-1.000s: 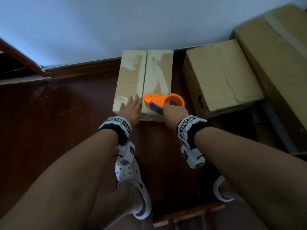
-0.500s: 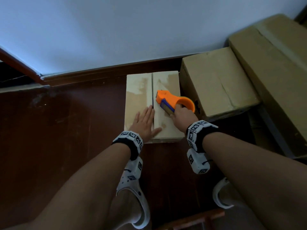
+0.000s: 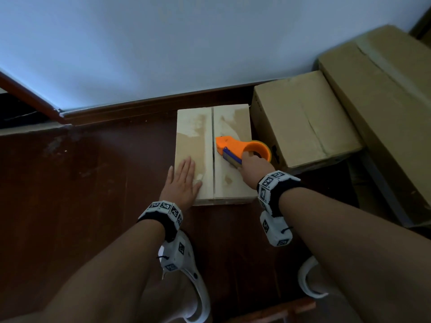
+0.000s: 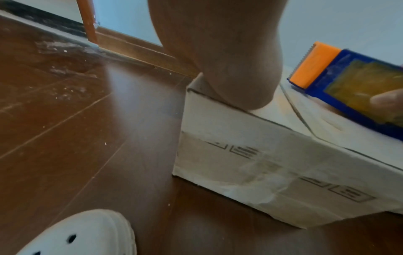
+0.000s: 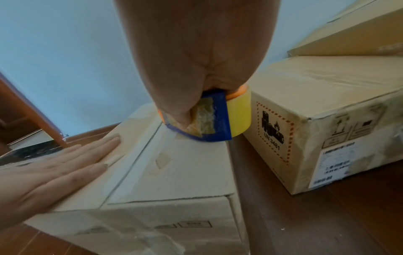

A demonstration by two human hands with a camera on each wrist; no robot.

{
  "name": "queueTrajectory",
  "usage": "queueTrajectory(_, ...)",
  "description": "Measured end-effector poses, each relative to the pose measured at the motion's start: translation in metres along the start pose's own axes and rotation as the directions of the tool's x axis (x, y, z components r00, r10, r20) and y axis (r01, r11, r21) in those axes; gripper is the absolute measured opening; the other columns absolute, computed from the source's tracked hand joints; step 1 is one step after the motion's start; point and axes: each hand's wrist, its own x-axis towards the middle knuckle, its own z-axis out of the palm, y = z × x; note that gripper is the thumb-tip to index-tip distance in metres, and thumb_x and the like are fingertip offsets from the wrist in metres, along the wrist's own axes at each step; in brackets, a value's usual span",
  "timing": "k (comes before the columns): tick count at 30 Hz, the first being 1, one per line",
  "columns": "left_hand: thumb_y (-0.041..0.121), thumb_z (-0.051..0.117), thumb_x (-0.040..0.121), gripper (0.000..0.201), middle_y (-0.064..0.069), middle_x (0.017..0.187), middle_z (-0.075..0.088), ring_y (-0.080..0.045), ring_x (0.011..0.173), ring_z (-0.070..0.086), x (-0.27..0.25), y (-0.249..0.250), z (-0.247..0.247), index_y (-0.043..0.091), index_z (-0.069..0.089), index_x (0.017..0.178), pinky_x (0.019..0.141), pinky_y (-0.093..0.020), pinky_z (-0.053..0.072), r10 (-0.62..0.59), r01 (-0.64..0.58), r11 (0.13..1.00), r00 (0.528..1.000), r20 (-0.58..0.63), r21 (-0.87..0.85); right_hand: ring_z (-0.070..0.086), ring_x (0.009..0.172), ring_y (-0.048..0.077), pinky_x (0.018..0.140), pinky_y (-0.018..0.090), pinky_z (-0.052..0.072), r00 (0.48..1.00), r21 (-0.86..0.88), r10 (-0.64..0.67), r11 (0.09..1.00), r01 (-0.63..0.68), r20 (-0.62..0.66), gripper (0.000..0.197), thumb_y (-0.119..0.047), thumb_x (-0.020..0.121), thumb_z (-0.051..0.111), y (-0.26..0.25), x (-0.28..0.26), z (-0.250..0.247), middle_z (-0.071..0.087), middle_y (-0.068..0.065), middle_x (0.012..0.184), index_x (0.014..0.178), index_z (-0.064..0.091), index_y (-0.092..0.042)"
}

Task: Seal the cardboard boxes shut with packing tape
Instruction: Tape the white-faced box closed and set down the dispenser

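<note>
Down on the dark wooden floor [image 3: 105,183]: a pale, low cardboard box [image 3: 231,183] sits closed, its two top flaps meeting at a bare centre seam [image 3: 212,157]; no tape shows along that seam
Left hand [image 3: 183,180]: flat, fingers straight, palm pressing the left flap near the front edge; it pins the box and grips nothing
Right hand [image 3: 253,163]: grip curled round the orange tape dispenser with the blue plate [image 3: 235,148]; thumb pressed on the plate in the right wrist view
Dispenser: on the right flap, toothed nose just beside the seam, yellow tape roll [image 5: 238,117] at the back
Step in hand: looks like lining up for the seam run; sealing of this box hardly begun
Next move: likely calls for getting a tape end stuck down, then a steady drag along the seam; left hand holding firm
Neighbours: two brown cardboard boxes [image 3: 303,122] stand to the right by the wall
</note>
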Motion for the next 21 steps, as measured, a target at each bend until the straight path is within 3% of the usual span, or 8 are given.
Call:
queueTrajectory(2, 0.052, 0.001, 0.097, 0.069, -0.001, 0.161, -0.016, -0.014, 0.147, -0.015, 0.004, 0.000, -0.011, 0.014, -0.008, 0.154, 0.118, -0.041, -0.012, -0.025, 0.023, 0.999, 0.998, -0.056, -0.030, 0.063, 0.089, 0.033, 0.059, 0.036, 0.043, 1.000, -0.011, -0.010, 1.000, 0.010, -0.013, 0.028, -0.015, 0.099, 0.045, -0.001, 0.001, 0.001, 0.056, 0.017, 0.113, 0.123, 0.041, -0.001)
queueTrajectory(4, 0.049, 0.009, 0.101, 0.063, 0.004, 0.159, -0.021, -0.013, 0.147, -0.019, 0.016, 0.008, -0.020, 0.021, -0.013, 0.154, 0.116, -0.041, -0.014, 0.046, -0.050, 0.997, 0.997, -0.058, -0.063, 0.062, 0.093, 0.033, 0.060, 0.036, 0.043, 1.000, -0.017, -0.018, 1.000, 0.018, -0.017, 0.029, -0.014, 0.098, 0.046, -0.002, 0.001, 0.002, 0.055, 0.017, 0.115, 0.123, 0.040, -0.002)
queueTrajectory(8, 0.054, 0.012, 0.100, 0.065, 0.010, 0.157, -0.026, -0.013, 0.147, -0.019, 0.038, 0.016, -0.019, 0.028, -0.017, 0.152, 0.118, -0.046, -0.010, 0.083, -0.079, 0.996, 0.986, 0.143, -0.037, 0.059, 0.100, 0.035, 0.062, 0.037, 0.041, 1.000, -0.031, -0.028, 0.999, 0.029, 0.004, 0.030, -0.014, 0.098, 0.045, 0.000, 0.003, 0.001, 0.052, 0.018, 0.121, 0.126, 0.040, -0.002)
queueTrajectory(12, 0.049, 0.025, 0.102, 0.063, 0.010, 0.161, -0.014, -0.012, 0.148, -0.010, 0.032, 0.008, -0.033, 0.028, -0.003, 0.154, 0.118, -0.049, -0.002, 0.093, -0.072, 0.987, 0.985, 0.146, -0.146, 0.061, 0.096, 0.034, 0.061, 0.035, 0.041, 1.000, -0.040, -0.011, 0.999, 0.011, -0.006, 0.028, -0.013, 0.098, 0.046, -0.001, 0.000, -0.002, 0.056, 0.017, 0.115, 0.123, 0.043, -0.001)
queueTrajectory(16, 0.040, 0.037, 0.102, 0.060, 0.008, 0.163, -0.002, -0.014, 0.149, 0.004, 0.008, -0.016, -0.044, 0.025, 0.012, 0.155, 0.119, -0.051, 0.008, -0.076, 0.110, 0.957, 0.988, 0.135, -0.270, 0.061, 0.093, 0.037, 0.061, 0.038, 0.043, 0.998, -0.065, -0.064, 0.996, 0.065, 0.016, 0.027, -0.006, 0.097, 0.041, 0.000, -0.013, -0.004, 0.056, 0.018, 0.113, 0.124, 0.040, -0.002)
queueTrajectory(19, 0.039, 0.044, 0.100, 0.057, 0.000, 0.161, 0.015, -0.020, 0.146, 0.023, -0.001, -0.030, -0.056, 0.021, 0.028, 0.151, 0.117, -0.041, 0.022, -0.211, 0.264, 0.839, 0.964, 0.164, -0.476, 0.061, 0.095, 0.034, 0.063, 0.037, 0.043, 0.991, -0.068, -0.123, 0.990, 0.127, 0.057, 0.026, -0.011, 0.095, 0.048, 0.005, -0.029, -0.009, 0.058, 0.016, 0.112, 0.120, 0.044, -0.004)
queueTrajectory(21, 0.033, 0.047, 0.100, 0.048, -0.004, 0.150, 0.041, -0.023, 0.134, 0.044, -0.003, -0.027, -0.066, 0.015, 0.043, 0.144, 0.112, -0.037, 0.034, -0.274, 0.325, 0.668, 0.944, 0.185, -0.669, 0.060, 0.099, 0.033, 0.070, 0.038, 0.048, 0.980, -0.023, -0.177, 0.983, 0.180, 0.095, 0.029, -0.020, 0.093, 0.054, 0.006, -0.041, -0.013, 0.057, 0.014, 0.110, 0.116, 0.045, -0.006)
